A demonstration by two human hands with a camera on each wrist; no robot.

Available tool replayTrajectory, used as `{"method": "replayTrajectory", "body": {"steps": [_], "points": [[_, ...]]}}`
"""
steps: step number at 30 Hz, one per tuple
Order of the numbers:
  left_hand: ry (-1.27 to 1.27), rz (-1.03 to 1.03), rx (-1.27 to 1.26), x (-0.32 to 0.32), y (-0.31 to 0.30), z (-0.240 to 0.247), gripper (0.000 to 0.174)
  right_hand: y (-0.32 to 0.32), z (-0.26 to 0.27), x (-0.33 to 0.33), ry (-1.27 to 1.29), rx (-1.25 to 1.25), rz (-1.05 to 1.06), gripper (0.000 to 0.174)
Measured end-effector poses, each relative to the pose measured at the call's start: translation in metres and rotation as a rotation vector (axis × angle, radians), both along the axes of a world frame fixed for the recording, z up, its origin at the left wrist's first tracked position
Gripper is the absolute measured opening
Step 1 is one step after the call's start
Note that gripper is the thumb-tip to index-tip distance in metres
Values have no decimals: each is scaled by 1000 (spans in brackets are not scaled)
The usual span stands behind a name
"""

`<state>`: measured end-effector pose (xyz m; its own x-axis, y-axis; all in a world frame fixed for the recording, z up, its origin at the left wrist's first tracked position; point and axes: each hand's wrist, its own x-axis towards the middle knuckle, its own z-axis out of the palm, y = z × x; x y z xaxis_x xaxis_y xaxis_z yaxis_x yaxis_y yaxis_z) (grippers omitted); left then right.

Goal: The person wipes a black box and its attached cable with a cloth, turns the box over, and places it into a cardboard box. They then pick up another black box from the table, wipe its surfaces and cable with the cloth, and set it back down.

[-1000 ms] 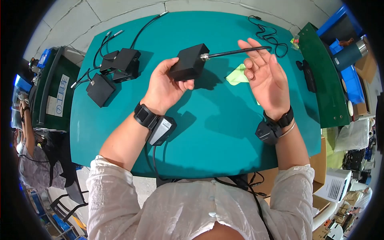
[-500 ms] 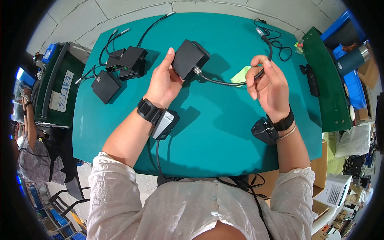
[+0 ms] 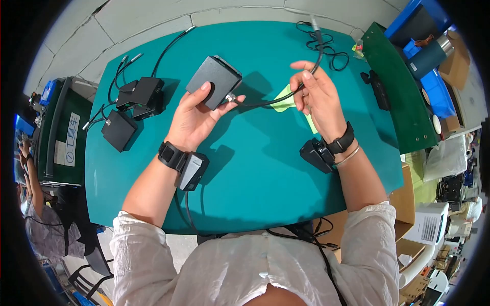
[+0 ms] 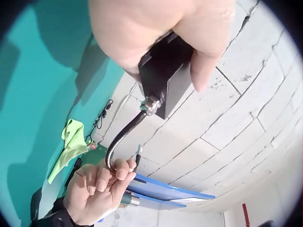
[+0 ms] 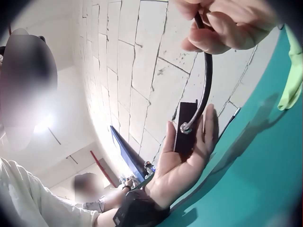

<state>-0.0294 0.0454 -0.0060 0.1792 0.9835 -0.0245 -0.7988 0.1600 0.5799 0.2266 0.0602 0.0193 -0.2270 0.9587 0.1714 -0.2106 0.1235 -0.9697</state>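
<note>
A flat black box (image 3: 213, 81) is held above the table by the left hand (image 3: 193, 120), thumb over its face and fingers beneath. From a metal fitting (image 4: 151, 106) on the box's side runs a thick black cable (image 3: 268, 103). The right hand (image 3: 321, 99) pinches that cable between thumb and fingers, near its far end. Beyond the fingertips the cable bends upward to a silver connector (image 4: 139, 149). In the right wrist view the box (image 5: 187, 118) is seen edge-on between the left hand's thumb and fingers.
Several similar black boxes (image 3: 120, 130) with cables lie at the left of the green table (image 3: 255, 178). A light green cloth (image 3: 280, 104) lies under the right hand's area. A thin black cord (image 3: 337, 61) is coiled at the back right. A dark green panel (image 3: 400, 97) borders the right edge.
The right hand was open beside the cable; it now pinches it, and the cable end points up. The left hand has turned the box, its thumb now across the face.
</note>
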Motion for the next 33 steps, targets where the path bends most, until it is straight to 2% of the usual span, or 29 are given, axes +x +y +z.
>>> {"method": "replayTrajectory", "body": {"steps": [1,2,4,5,6,8,11,16,17,18,19,21,23,25,27,29,30,32,33], "points": [[45,-93,57,1,-1,4,42,2,1,3,-40,4,-44,22],[45,-72,41,2,-1,3,45,7,-1,7,-42,2,-50,22],[17,-134,42,-2,3,1,44,19,-7,20,159,-95,-66,21],[-9,-187,45,-4,4,0,44,21,-9,24,159,-100,-63,21],[-8,-180,39,-2,2,1,44,23,-11,27,285,-165,-99,20],[2,2,22,3,0,4,42,28,-17,33,478,-242,-99,19],[-28,-19,46,-3,3,3,42,41,-27,50,586,-242,-104,19],[-108,-16,41,-18,12,-9,42,38,-22,49,598,-203,-124,23],[-162,-22,27,-20,14,-13,42,36,-20,47,542,-171,-93,24],[-139,112,6,-12,11,-4,42,33,-17,44,486,-139,-64,24],[-140,106,7,-12,13,-5,42,31,-14,41,486,-137,-70,24],[-261,110,-32,-18,16,-10,42,28,-9,36,307,-54,-14,25],[-299,30,9,-21,18,-15,40,27,-8,32,249,-42,-4,24],[-268,111,-97,-18,19,-13,36,22,-5,24,35,35,-14,23],[-279,134,-107,-16,20,-13,33,22,-9,21,23,51,6,23],[-87,165,-49,-13,18,-10,35,20,-10,17,-70,102,71,25],[-89,162,-46,-13,16,-10,35,18,-8,16,-50,91,99,25],[-40,93,-53,-15,15,-10,21,15,-7,12,-43,103,134,23],[-43,94,-50,-15,14,-11,21,13,-8,11,-35,107,172,22]]}}
